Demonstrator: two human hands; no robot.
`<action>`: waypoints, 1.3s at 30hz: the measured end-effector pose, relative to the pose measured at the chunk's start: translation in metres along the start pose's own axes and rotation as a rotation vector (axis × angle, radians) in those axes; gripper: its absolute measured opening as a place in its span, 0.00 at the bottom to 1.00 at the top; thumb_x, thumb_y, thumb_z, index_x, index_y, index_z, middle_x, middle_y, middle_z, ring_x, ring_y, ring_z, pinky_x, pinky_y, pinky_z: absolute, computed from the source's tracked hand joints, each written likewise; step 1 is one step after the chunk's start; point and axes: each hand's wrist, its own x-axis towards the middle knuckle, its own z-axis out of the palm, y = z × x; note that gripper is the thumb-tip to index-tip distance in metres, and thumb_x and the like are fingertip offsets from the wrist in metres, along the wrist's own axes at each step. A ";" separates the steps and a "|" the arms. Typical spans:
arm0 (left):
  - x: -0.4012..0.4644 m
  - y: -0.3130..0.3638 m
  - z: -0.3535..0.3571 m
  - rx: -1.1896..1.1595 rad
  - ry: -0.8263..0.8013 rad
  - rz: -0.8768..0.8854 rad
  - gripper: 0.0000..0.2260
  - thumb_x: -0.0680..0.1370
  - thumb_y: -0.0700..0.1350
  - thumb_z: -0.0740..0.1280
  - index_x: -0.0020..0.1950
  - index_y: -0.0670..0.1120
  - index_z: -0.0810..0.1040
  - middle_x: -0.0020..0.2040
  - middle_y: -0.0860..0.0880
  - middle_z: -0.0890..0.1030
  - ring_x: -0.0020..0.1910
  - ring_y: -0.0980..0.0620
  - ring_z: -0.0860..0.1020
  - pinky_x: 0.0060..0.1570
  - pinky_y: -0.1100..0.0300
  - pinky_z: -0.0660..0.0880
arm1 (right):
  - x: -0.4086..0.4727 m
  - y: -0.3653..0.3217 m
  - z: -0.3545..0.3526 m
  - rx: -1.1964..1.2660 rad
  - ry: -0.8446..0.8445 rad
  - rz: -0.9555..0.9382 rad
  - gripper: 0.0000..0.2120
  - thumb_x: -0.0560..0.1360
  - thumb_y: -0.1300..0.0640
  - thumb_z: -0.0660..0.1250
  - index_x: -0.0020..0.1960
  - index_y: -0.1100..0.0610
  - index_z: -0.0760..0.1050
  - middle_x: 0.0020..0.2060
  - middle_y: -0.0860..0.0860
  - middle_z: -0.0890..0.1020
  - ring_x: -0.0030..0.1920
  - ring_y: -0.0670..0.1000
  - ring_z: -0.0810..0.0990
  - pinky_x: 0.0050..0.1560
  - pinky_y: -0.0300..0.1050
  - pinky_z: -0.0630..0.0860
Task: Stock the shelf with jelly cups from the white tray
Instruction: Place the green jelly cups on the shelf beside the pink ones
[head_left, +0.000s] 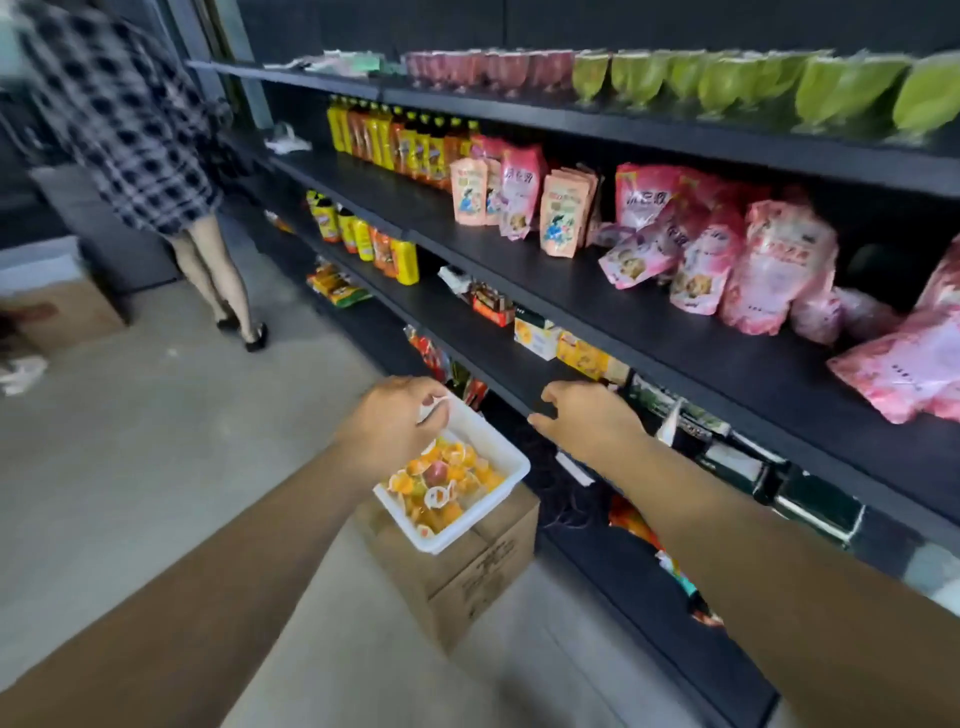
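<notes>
Left grip (395, 415) pinches a glossy jelly cup (432, 408) over the rectangular white plastic tray (506, 457); right grip (582, 415) hangs loosely curled.

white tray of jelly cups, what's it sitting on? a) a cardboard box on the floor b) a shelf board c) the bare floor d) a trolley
a: the white tray rests on top of a brown cardboard box standing on the floor in front of the shelf, with the left hand over its jelly cups.
</notes>
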 end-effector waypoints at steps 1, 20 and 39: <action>-0.007 -0.018 0.001 -0.008 -0.010 -0.037 0.15 0.78 0.51 0.59 0.56 0.44 0.78 0.54 0.47 0.80 0.55 0.47 0.76 0.53 0.58 0.69 | 0.003 -0.013 0.012 -0.004 -0.033 -0.003 0.19 0.79 0.48 0.57 0.64 0.58 0.70 0.57 0.56 0.77 0.58 0.57 0.75 0.51 0.48 0.73; 0.076 -0.252 0.119 0.000 -0.301 -0.365 0.15 0.79 0.49 0.60 0.62 0.45 0.76 0.61 0.48 0.78 0.60 0.50 0.74 0.59 0.61 0.67 | 0.232 -0.079 0.226 0.286 -0.481 0.156 0.18 0.78 0.47 0.58 0.60 0.59 0.73 0.56 0.57 0.79 0.57 0.58 0.76 0.53 0.46 0.72; 0.162 -0.394 0.386 -0.294 -0.260 -1.026 0.34 0.79 0.53 0.60 0.76 0.40 0.47 0.76 0.43 0.52 0.75 0.46 0.54 0.71 0.56 0.53 | 0.414 -0.083 0.497 1.056 -0.704 1.007 0.22 0.77 0.54 0.64 0.69 0.56 0.64 0.62 0.52 0.72 0.63 0.53 0.71 0.65 0.46 0.70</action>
